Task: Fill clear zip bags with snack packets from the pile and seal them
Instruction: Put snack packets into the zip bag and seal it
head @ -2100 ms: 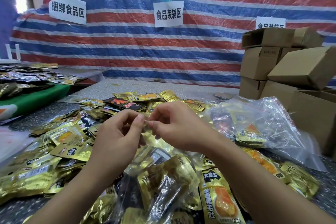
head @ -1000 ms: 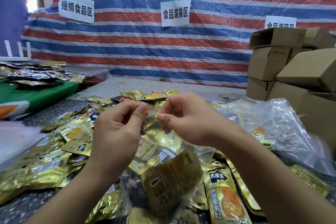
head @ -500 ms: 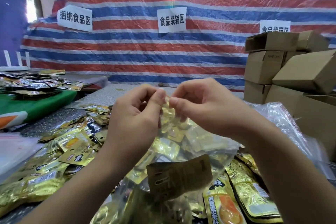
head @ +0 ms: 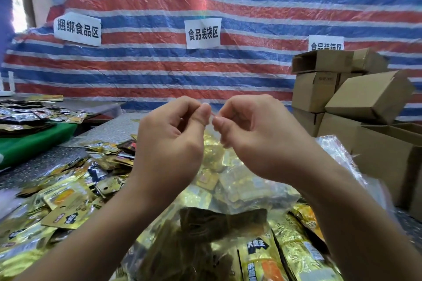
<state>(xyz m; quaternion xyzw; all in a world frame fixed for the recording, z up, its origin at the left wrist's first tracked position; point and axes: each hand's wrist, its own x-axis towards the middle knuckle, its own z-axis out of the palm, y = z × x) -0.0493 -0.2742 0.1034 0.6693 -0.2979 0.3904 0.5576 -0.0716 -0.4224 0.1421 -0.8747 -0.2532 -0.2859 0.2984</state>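
Item, one clear zip bag (head: 237, 180), already filled: left hand (head: 170, 141) and right hand (head: 258, 137) each pinching its top edge (sealing under way), pile of snack packets (head: 68, 198) remaining on desk (head: 45, 162).

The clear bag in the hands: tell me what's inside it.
The clear bag holds gold snack packets, packed together. Both hands pinch its top edge. Its lower part is blurred, so no count is possible.

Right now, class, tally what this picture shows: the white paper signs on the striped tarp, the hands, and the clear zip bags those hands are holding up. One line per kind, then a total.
White paper signs: 3
Hands: 2, the left hand and the right hand
Clear zip bag pinched at its top by both: 1
Total: 6
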